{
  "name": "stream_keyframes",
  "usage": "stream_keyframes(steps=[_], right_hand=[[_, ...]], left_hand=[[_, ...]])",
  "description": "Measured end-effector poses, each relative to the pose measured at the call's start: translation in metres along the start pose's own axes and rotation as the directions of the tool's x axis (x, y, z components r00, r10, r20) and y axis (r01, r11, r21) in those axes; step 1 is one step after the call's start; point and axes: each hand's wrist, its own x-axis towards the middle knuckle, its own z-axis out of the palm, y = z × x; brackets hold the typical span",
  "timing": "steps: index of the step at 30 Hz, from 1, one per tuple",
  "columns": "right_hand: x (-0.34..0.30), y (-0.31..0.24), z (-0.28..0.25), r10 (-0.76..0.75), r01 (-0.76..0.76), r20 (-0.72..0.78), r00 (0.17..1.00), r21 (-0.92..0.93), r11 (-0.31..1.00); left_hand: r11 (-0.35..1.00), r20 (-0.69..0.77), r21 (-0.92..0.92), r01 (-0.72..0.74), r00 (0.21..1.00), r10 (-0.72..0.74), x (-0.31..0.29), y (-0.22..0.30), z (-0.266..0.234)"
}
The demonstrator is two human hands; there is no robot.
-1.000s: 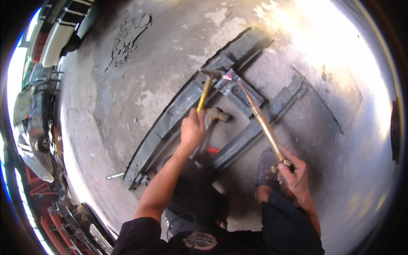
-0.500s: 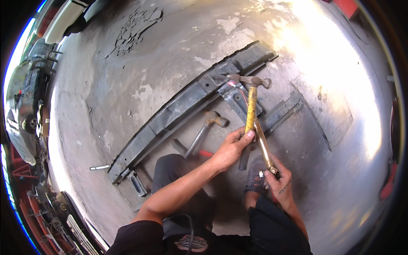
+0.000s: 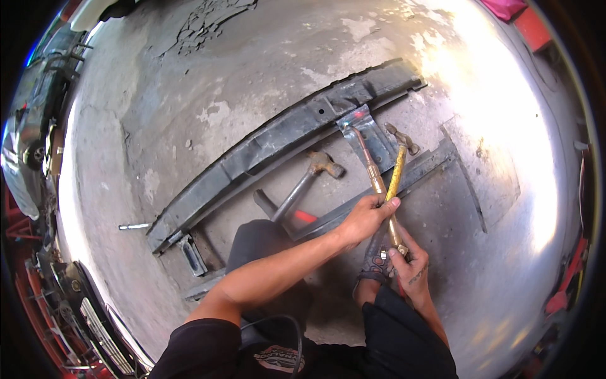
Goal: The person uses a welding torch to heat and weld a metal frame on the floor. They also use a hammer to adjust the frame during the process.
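My left hand (image 3: 366, 218) grips the yellow handle of a hammer (image 3: 399, 165), whose steel head hovers just right of a welded bracket (image 3: 372, 136). My right hand (image 3: 407, 262) holds a brass torch (image 3: 369, 164); its tip points at a red glowing spot (image 3: 360, 117) where the bracket meets a long dark metal beam (image 3: 265, 148) lying on the concrete floor. The two hands are close together, the left one above the right. A second, thinner bar (image 3: 423, 170) runs under both tools.
A second hammer (image 3: 309, 180) lies on the floor between the beam and my knee, a red-handled tool (image 3: 306, 216) beside it. A short metal rod (image 3: 134, 226) and a small bracket (image 3: 191, 254) lie at the beam's left end. Vehicle parts (image 3: 82, 303) crowd the left edge.
My left hand swung the hammer from left of the torch across to its right side and lowered it. The torch stays aimed at the bracket, which now glows red.
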Motion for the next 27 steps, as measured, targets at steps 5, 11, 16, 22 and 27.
stream_keyframes(steps=[5, 11, 16, 22, 27], right_hand=[[0.001, -0.008, 0.003, 0.009, -0.009, 0.004, 1.000, 0.001, 1.000], [-0.001, -0.016, 0.008, 0.063, -0.071, 0.066, 0.996, 0.115, 0.991], [-0.001, -0.022, 0.009, 0.082, -0.093, 0.094, 0.992, 0.116, 0.989], [0.002, -0.007, 0.012, 0.018, -0.023, 0.062, 0.998, 0.080, 0.997], [0.017, -0.003, 0.008, -0.058, 0.058, -0.031, 0.998, -0.016, 0.998]], left_hand=[[0.998, -0.004, -0.068, -0.019, 1.000, 0.019, 0.004, -0.002, 0.000], [0.998, -0.031, -0.049, -0.030, 0.999, 0.029, 0.005, -0.001, -0.003], [0.999, -0.066, -0.016, -0.043, 0.997, 0.041, 0.006, -0.002, -0.002], [0.998, -0.122, 0.031, -0.055, 0.991, 0.058, 0.005, 0.000, -0.001], [0.996, -0.113, 0.044, -0.076, 0.990, 0.080, 0.002, 0.002, 0.002]])
